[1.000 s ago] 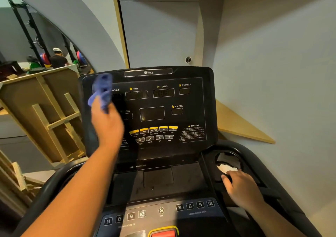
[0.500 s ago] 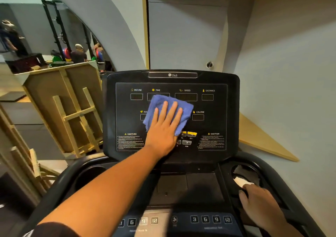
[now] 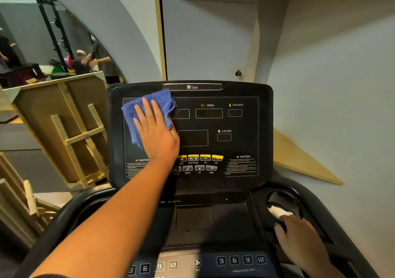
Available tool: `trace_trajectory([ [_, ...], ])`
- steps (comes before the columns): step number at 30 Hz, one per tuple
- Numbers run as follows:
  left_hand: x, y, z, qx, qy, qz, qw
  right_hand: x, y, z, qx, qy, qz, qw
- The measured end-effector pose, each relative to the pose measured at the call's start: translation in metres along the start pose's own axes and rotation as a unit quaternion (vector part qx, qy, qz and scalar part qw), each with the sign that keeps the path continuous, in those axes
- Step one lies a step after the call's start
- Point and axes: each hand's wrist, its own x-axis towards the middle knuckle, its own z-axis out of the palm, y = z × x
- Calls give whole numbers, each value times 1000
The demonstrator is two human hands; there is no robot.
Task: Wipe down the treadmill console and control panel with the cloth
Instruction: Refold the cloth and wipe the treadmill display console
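Cloth (image 3: 147, 115) flat under left hand (image 3: 157, 133), on console (image 3: 245, 141).

1. Your blue cloth (image 3: 136, 115) lies spread and slightly rumpled against the upper left of the console's face, flattened there under your left hand (image 3: 157, 132).
2. The console (image 3: 245, 149) is a black upright panel with dark readouts labelled speed, distance and calorie, and yellow and grey buttons low at its centre.
3. The control panel (image 3: 240, 260) below it shows numbered keys 3, 6, 9, 12 and a fan key.

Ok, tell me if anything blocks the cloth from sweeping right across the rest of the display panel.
Nothing visible does. The left hand presses the blue cloth flat on the panel's upper left; the surface to its right is bare.
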Motion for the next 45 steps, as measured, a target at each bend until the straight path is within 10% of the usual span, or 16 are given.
trace_trajectory([
  [7, -20, 85, 29, 5, -46, 165, 985, 0, 2, 2, 14, -4, -3, 1000],
  [14, -60, 78, 44, 30, -124, 427, 895, -1, 1, -1, 14, -10, -10, 1000],
  [26, -1, 87, 19, -25, -16, 15, 999, -4, -1, -5, 24, -13, -4, 1000],
  [37, -101, 117, 61, 16, -175, 463, 869, -4, 0, -3, 21, -5, -11, 1000],
  [45, -113, 31, 37, 32, -183, 446, 875, -5, 0, -3, 17, -1, -4, 1000],
])
